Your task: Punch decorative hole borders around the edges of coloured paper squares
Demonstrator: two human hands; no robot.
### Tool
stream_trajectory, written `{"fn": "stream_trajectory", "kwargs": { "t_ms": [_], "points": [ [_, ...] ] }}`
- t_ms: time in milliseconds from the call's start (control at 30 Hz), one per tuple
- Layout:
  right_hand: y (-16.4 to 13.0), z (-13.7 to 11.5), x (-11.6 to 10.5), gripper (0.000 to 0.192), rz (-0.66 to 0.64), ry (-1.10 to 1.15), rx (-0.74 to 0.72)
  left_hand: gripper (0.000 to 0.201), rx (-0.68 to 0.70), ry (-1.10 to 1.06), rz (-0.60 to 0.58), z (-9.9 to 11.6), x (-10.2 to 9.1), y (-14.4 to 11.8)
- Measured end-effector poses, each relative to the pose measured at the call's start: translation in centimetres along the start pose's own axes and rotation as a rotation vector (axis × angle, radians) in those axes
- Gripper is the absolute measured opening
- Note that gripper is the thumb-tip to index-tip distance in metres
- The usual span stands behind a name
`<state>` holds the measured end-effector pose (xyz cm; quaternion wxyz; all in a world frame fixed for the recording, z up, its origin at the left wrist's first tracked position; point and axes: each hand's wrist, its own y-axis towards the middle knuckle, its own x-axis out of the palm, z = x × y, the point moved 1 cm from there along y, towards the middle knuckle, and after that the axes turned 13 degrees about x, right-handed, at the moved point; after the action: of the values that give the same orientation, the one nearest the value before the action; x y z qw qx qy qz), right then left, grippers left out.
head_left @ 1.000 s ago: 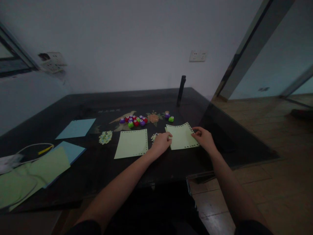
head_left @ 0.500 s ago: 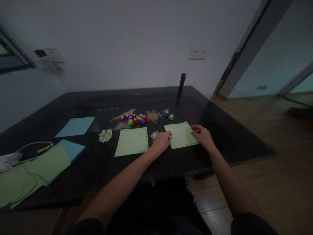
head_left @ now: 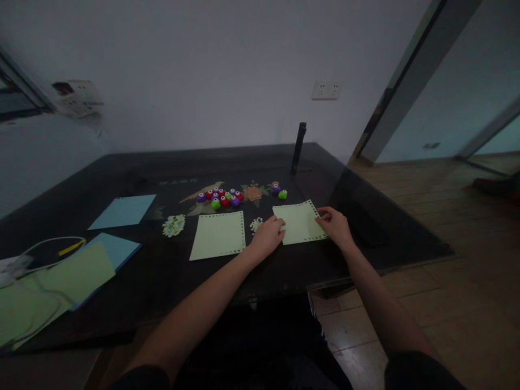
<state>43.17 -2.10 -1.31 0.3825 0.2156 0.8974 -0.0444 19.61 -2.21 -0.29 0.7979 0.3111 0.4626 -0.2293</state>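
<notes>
A pale green sheet of paper with small punched holes along its edges lies on the dark table in front of me. At its left edge, my left hand is closed, with the fingertips on the paper. My right hand pinches the right edge between thumb and fingers. To the left lies a second pale green sheet, also punched along its edges. Small pale paper bits sit between the two sheets, partly behind my left hand.
Several small purple, red and green pieces with white round tops are grouped behind the sheets; a green one sits apart with a purple one. Leftward are a paper-bit pile, blue paper, green paper and a white cable. A black post stands behind.
The view has shifted slightly. Both hands keep hold of the sheet's edges, and its lower edges look more closely lined up.
</notes>
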Motion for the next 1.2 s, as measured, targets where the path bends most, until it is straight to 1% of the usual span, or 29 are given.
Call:
{"fn": "stream_trajectory", "kwargs": {
  "t_ms": [200,400,767,1033,1133,1200],
  "points": [
    [0.14,0.2,-0.08,0.03,-0.026,0.039,-0.011,0.025,0.014,0.002,0.025,-0.1,0.11,-0.09],
    [0.0,0.0,-0.31,0.03,-0.046,0.046,0.002,0.03,0.041,-0.026,0.043,-0.06,0.13,-0.2],
    [-0.04,-0.05,-0.29,0.029,-0.031,0.025,-0.003,0.029,0.061,-0.031,0.029,-0.21,0.33,-0.13],
    [0.2,0.31,0.0,0.03,-0.03,0.026,-0.03,0.029,0.06,-0.005,0.006,0.04,0.03,-0.17],
    [0.19,0.39,0.08,0.028,-0.015,-0.007,-0.034,0.028,0.062,-0.004,0.001,0.11,-0.01,-0.15],
    [0.17,0.44,0.14,0.026,-0.004,-0.054,-0.061,0.028,0.058,-0.002,-0.005,0.11,0.02,-0.13]
  ]
}}
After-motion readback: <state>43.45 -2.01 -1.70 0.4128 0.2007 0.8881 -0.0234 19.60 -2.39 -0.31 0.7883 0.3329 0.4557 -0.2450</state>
